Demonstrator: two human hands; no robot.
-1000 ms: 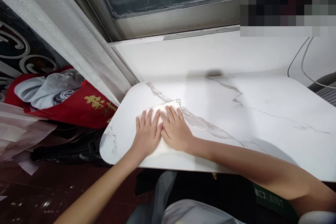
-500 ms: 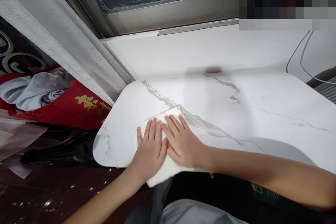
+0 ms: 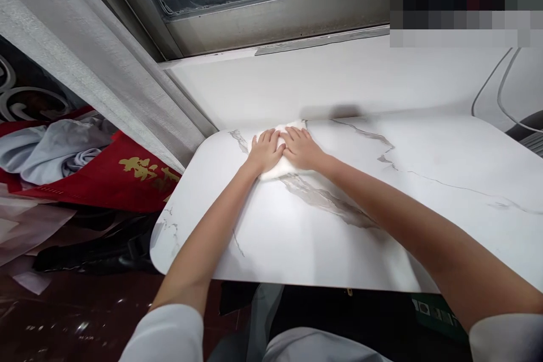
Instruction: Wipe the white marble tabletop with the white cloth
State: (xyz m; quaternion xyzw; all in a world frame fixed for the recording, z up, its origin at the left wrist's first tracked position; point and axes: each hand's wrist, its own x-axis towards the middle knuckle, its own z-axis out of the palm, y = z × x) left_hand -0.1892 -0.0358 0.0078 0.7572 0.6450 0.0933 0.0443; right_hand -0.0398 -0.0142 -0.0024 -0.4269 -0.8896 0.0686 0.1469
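A white cloth (image 3: pixel 280 169) lies bunched on the white marble-patterned table (image 3: pixel 271 237), close to its back edge by the wall. My left hand (image 3: pixel 266 153) rests flat on the cloth's left part, fingers stretched toward the wall. Beside it, my right hand (image 3: pixel 302 148) presses down on the right part, its fingers also extended. The two thumbs nearly meet in the middle. Much of the cloth is hidden under both palms.
At the left hang a pale curtain (image 3: pixel 97 56) and a red bag (image 3: pixel 131 175) with grey fabric (image 3: pixel 63 144) in it. A window frame (image 3: pixel 271 14) runs above the back wall. Grey cables (image 3: pixel 500 85) hang at the right.
Both hands have slid the cloth from the table's front edge away from me to its back edge. The arms are now stretched out, and the front edge is uncovered.
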